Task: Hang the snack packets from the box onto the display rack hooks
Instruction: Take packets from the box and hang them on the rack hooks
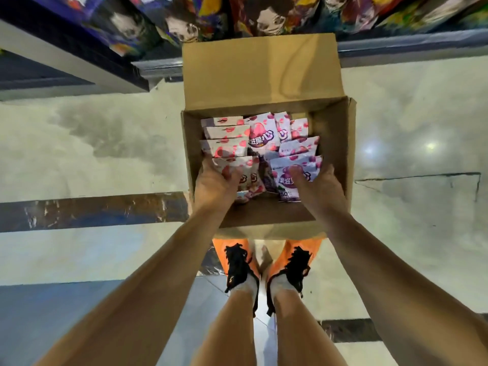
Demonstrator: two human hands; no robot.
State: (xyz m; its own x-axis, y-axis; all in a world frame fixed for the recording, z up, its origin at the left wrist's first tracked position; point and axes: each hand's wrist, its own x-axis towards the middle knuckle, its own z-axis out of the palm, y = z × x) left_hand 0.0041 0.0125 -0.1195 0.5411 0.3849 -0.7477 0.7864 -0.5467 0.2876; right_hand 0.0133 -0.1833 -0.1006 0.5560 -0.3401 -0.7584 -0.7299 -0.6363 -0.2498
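Snack packets (260,138): a layer of them lies inside the open cardboard box (334,133), overlapping like shingles. Pink-and-white ones fill the left side, lavender-and-purple ones the right, and one larger purple-printed packet lies in the middle. Bare cardboard shows at the near end of the box bottom.

Left hand (215,183): reaches down into the near left corner of the box. Its fingers (232,175) curl over the nearest pink packet (237,163) and clamp it. The thumb is hidden under the hand.

Right hand (320,187): reaches into the near right side. Its fingers (299,180) lie on the face of the nearest purple packet (284,167) (the one printed "50%" at its near end). Whether the hand has closed on that packet or only rests on it cannot be told from this angle.

Box: stands on the floor (105,143) with its far flap raised and tilted away, and its right flap upright. The near edge sits just beyond the person's orange shoes (239,262), which have black laces and white socks above them.

Surroundings: the floor is glossy pale stone with cloudy grey marks. A dark marbled band (92,212) runs across it from the left and passes behind the box. At the far edge a shelf unit (79,56) with a dark base carries blurred, brightly printed bags (184,27). Their detail is too smeared to read.
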